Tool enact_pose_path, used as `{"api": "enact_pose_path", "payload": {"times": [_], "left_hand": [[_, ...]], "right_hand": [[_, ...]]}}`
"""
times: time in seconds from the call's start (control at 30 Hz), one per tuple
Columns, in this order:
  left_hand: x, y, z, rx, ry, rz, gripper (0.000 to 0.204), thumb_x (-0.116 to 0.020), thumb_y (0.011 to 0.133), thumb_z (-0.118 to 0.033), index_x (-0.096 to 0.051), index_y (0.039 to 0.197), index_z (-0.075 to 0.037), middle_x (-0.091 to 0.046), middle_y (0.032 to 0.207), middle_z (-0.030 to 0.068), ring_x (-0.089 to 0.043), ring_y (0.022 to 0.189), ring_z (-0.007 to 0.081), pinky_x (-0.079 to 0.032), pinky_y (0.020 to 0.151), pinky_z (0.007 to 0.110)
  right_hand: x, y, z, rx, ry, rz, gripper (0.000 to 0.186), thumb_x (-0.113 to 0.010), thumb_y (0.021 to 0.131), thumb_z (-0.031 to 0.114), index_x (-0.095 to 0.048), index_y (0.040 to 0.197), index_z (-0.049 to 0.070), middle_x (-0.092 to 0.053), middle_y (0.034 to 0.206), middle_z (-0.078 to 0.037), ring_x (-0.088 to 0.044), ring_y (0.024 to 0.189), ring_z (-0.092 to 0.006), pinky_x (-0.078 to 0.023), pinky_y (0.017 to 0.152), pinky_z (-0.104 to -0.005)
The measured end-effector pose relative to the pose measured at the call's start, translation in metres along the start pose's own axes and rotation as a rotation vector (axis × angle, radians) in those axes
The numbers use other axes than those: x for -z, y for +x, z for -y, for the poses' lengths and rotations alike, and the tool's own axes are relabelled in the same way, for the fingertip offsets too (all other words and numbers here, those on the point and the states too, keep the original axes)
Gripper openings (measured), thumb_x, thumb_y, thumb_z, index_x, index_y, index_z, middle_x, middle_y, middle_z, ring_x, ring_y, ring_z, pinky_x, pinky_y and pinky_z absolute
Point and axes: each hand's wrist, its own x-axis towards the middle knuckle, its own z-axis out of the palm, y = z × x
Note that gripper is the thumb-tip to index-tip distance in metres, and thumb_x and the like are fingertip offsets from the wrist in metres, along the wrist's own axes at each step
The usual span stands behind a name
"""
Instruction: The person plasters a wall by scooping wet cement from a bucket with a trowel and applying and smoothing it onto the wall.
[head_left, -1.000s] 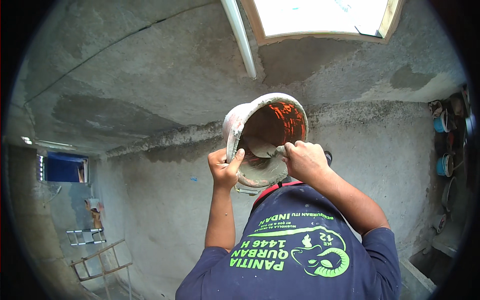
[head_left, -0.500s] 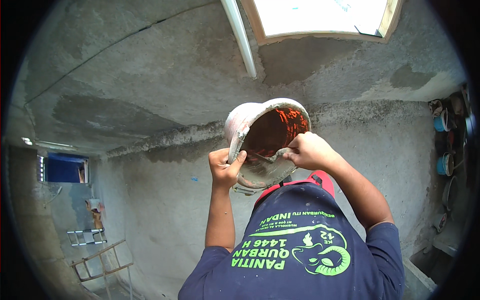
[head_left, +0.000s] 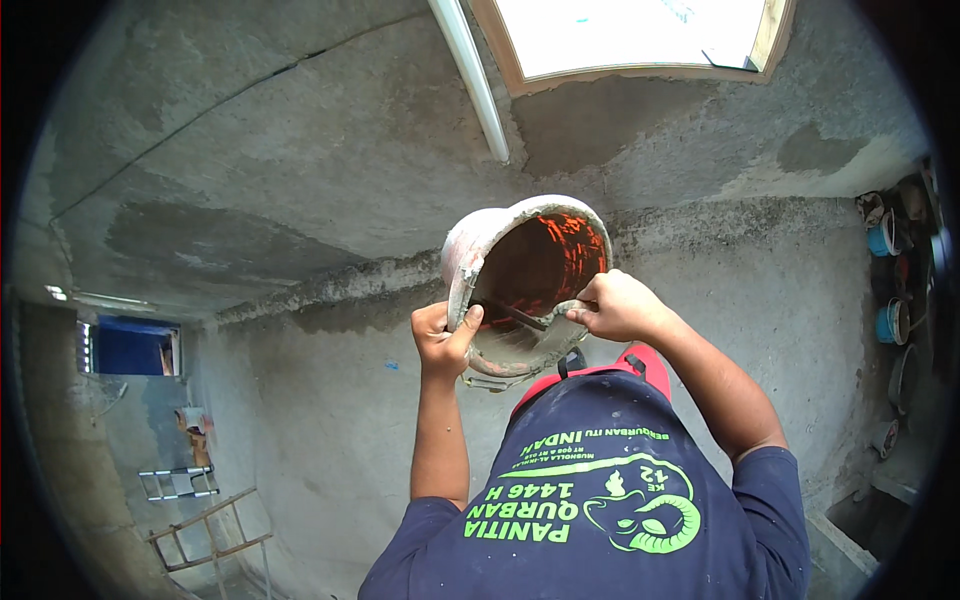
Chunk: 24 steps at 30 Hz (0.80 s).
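Observation:
A bucket (head_left: 470, 250), orange inside and caked with grey cement outside, is held up in front of me with its mouth tilted toward me. My left hand (head_left: 442, 340) grips its rim at the lower left, thumb on the edge. At the lower right of the rim, my right hand (head_left: 618, 305) is closed on a small trowel (head_left: 510, 315). The trowel's dark blade reaches across the inside of the bucket over a layer of grey mortar. My navy shirt with green print (head_left: 590, 500) fills the lower edge.
A red item with a black strap (head_left: 640, 362) sits just under the bucket. Rough grey cement surfaces lie all around. A white pipe (head_left: 470, 70) runs beside a bright wood-framed opening (head_left: 640, 35). Blue pots (head_left: 885, 280) hang at the right; a wooden ladder (head_left: 205, 525) is at the lower left.
My right hand has slid from the middle of the bucket's mouth to its lower right rim, drawing the trowel across the inside. The bucket has tipped a little; the left hand keeps its grip.

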Motion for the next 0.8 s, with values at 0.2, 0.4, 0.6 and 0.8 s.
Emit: {"api": "enact_pose_path", "payload": {"times": [0.2, 0.4, 0.6, 0.8], "left_hand": [[-0.002, 0.002, -0.003, 0.014, -0.039, -0.007, 0.045, -0.072, 0.086, -0.010, -0.041, 0.054, -0.006, -0.036, 0.053, -0.0050, -0.030, 0.052, 0.0055, -0.018, 0.048, 0.031], [-0.001, -0.004, 0.012, 0.036, -0.106, -0.045, 0.046, -0.071, 0.088, -0.009, -0.037, 0.056, -0.007, -0.036, 0.055, -0.0066, -0.028, 0.053, 0.0049, -0.017, 0.049, 0.031], [-0.005, -0.013, 0.013, 0.045, -0.110, -0.130, 0.048, -0.071, 0.089, -0.010, -0.037, 0.056, -0.008, -0.036, 0.055, -0.0072, -0.028, 0.053, 0.0048, -0.018, 0.049, 0.030], [-0.001, -0.006, -0.002, -0.034, 0.059, -0.054, 0.045, -0.072, 0.088, -0.012, -0.041, 0.056, -0.004, -0.035, 0.052, -0.0032, -0.030, 0.052, 0.0071, -0.020, 0.049, 0.032]], "right_hand": [[0.000, -0.009, -0.010, 0.097, 0.128, 0.069, 0.043, -0.071, 0.090, 0.038, -0.073, 0.082, -0.004, -0.061, 0.058, -0.016, -0.057, 0.051, -0.0260, -0.050, 0.059, -0.0385], [0.022, -0.032, -0.041, -0.050, 0.447, 0.343, 0.042, -0.067, 0.094, 0.044, -0.077, 0.106, 0.004, -0.064, 0.068, 0.000, -0.056, 0.057, -0.0100, -0.046, 0.050, -0.0276], [0.019, -0.048, -0.055, -0.101, 0.426, 0.188, 0.038, -0.068, 0.095, 0.038, -0.076, 0.098, 0.001, -0.064, 0.066, -0.004, -0.054, 0.056, -0.0120, -0.045, 0.053, -0.0321], [0.006, -0.040, -0.017, 0.127, -0.109, 0.007, 0.038, -0.068, 0.094, 0.033, -0.072, 0.088, -0.004, -0.053, 0.058, -0.018, -0.050, 0.051, -0.0238, -0.043, 0.056, -0.0425]]}}
